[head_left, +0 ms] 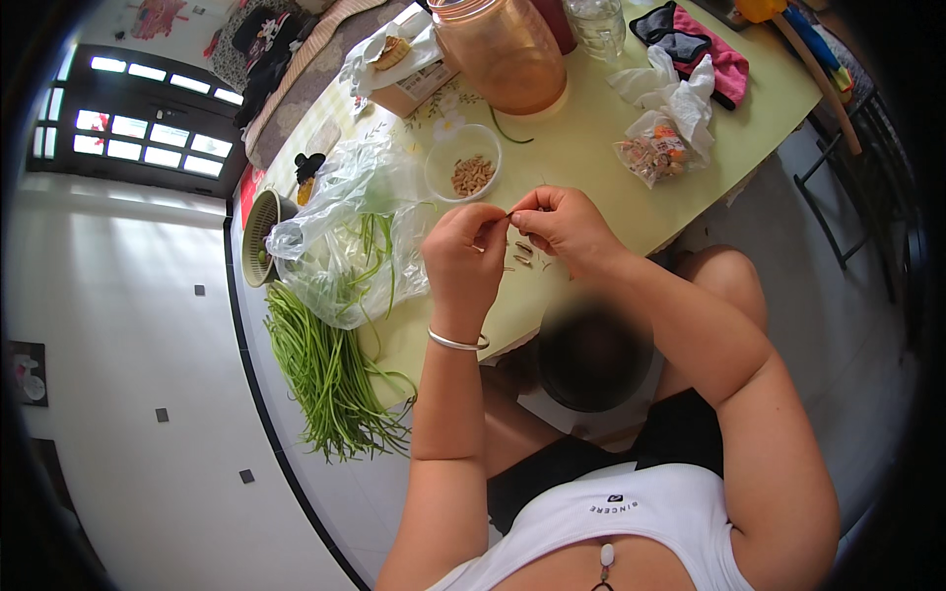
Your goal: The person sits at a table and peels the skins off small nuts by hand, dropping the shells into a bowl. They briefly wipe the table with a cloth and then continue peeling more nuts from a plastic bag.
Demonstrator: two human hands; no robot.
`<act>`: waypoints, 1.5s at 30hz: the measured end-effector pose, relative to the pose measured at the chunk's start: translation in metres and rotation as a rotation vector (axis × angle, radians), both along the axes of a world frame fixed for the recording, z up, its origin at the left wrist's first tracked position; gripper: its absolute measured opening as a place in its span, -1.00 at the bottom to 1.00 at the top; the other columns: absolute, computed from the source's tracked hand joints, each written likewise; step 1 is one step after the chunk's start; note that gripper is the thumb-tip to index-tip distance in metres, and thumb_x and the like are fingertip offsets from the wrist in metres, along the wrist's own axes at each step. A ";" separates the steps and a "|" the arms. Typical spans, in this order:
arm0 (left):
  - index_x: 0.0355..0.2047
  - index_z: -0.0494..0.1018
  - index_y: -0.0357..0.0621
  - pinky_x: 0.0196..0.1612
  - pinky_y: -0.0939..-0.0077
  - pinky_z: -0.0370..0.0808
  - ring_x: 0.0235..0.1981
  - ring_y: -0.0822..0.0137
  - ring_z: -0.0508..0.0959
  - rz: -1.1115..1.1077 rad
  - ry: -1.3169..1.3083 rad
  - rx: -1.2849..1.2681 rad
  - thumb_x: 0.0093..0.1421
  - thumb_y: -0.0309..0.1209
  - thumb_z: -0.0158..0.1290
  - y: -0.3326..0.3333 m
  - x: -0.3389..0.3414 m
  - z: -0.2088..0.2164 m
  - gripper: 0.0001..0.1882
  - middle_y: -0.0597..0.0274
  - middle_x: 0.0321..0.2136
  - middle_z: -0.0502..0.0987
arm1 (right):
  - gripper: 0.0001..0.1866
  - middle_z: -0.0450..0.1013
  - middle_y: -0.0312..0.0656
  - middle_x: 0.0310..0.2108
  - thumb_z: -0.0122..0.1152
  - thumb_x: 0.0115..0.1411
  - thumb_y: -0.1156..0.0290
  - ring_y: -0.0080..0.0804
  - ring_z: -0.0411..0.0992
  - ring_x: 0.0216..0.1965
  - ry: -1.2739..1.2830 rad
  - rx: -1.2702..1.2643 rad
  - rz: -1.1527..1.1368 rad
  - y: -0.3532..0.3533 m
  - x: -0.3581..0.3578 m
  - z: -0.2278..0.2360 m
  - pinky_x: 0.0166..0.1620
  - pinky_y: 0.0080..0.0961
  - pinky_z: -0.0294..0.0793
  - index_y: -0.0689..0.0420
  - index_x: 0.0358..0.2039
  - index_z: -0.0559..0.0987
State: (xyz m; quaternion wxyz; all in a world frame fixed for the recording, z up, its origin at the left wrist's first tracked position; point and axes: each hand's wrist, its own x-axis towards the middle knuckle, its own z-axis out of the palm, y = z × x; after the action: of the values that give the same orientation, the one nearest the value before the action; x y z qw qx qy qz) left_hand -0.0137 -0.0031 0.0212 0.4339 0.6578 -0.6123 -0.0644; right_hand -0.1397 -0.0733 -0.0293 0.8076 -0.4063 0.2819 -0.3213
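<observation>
Over the table's near edge, my left hand point(461, 239) and my right hand point(564, 225) meet fingertip to fingertip. Both pinch a tiny dark piece point(510, 215); its kind is too small to make out. Below the fingers, a few small brownish pieces point(523, 253) lie on the table point(616, 212). Just beyond my hands stands a clear round bowl point(463, 141) with a small heap of short tan pieces point(473, 175) in it. A silver bangle circles my left wrist.
A crumpled clear plastic bag point(340, 231) and long green stalks point(325, 369) spread at the left, by a slatted basket point(262, 222). Behind stand a large amber jar point(507, 59) and a box point(412, 91). A snack packet point(652, 148) lies right; a dark bucket point(594, 362) sits below.
</observation>
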 end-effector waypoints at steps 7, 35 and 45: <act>-0.37 0.60 -0.21 -0.45 0.46 0.50 -0.54 0.18 0.58 0.054 -0.359 -0.042 0.00 -0.56 0.21 0.002 -0.012 -0.005 -0.86 0.06 -0.53 0.57 | -0.87 0.48 -0.31 -0.53 0.24 0.08 0.45 -0.61 0.38 -0.50 0.063 -0.146 -0.129 0.004 0.000 0.000 -0.42 -0.60 0.40 0.27 -0.46 0.56; -0.32 0.49 -0.30 -0.49 0.65 0.51 -0.55 0.45 0.56 -0.200 1.052 0.287 0.04 -0.65 0.17 -0.001 0.021 -0.009 -0.83 0.17 -0.49 0.59 | -0.93 0.38 -0.37 -0.59 0.22 0.06 0.50 -0.72 0.20 -0.65 -0.071 0.001 0.132 -0.012 -0.010 0.008 -0.61 -0.73 0.11 0.21 -0.42 0.55; -0.34 0.53 -0.30 -0.50 0.64 0.47 -0.59 0.49 0.53 0.176 0.383 -0.020 0.08 -0.63 0.12 -0.007 0.024 -0.002 -0.89 0.24 -0.53 0.56 | -0.92 0.35 -0.36 -0.57 0.11 0.10 0.51 -0.70 0.20 -0.62 -0.124 0.161 -0.023 -0.013 -0.010 0.009 -0.60 -0.73 0.09 0.19 -0.36 0.47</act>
State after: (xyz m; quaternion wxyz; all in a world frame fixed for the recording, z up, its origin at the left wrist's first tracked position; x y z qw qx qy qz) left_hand 0.0100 -0.0102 0.0191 0.5526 0.6803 -0.4594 -0.1440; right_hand -0.1497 -0.0859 -0.0198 0.8498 -0.3162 0.2611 -0.3312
